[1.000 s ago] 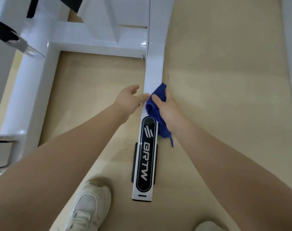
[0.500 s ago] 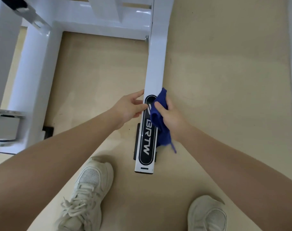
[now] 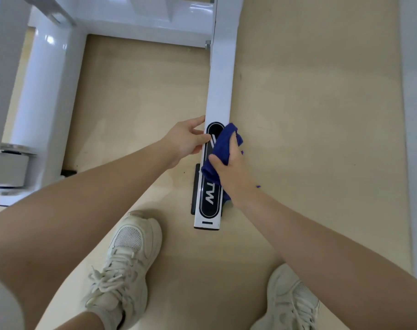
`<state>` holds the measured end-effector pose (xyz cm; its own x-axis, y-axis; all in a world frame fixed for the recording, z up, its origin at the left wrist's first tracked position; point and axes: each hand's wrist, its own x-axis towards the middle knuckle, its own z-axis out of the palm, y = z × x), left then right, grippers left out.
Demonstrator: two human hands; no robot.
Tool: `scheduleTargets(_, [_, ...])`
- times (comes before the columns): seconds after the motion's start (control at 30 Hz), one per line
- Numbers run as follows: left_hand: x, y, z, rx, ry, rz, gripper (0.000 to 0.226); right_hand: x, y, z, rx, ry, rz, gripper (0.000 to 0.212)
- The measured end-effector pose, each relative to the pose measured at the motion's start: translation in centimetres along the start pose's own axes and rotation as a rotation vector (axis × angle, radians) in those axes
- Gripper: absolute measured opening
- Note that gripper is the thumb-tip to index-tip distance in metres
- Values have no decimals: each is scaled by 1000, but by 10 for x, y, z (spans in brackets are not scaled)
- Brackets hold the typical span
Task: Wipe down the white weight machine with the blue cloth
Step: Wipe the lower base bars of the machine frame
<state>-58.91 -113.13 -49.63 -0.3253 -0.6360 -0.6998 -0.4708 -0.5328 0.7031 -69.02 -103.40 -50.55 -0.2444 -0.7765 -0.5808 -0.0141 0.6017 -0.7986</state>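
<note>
Cloth: blue cloth (image 3: 223,148) lay bunched on the black logo plate (image 3: 209,198) of the white floor bar (image 3: 220,91), just past centre toward 1 o'clock.
Right hand (image 3: 228,167): fingers curled round the cloth, pressing it onto the bar.
Left hand (image 3: 186,139): fingers nearly straight, tips touching the bar's 9 o'clock edge, holding nothing.
Floor: two pale sneakers, one at 7 o'clock (image 3: 124,270), one at 5 o'clock (image 3: 290,298).

A gym: a white weight machine (image 3: 220,75) frame with a logo plate stands on beige flooring (image 3: 309,103).
</note>
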Motion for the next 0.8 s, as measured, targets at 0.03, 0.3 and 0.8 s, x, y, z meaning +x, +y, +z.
scheduleTargets(0.03, [0,1,0,-4,-5,-6,50,-9,4,2,-248,-29,-47,73])
scheduleTargets(0.3, [-2,-5,-18,-64,-73,-66,43,18,3,-21,-1369,-307,-966,42])
scheduleTargets(0.8, [-14,-16,-38,-95,204,-54,30,48,-40,-2,-1730,-609,-948,49])
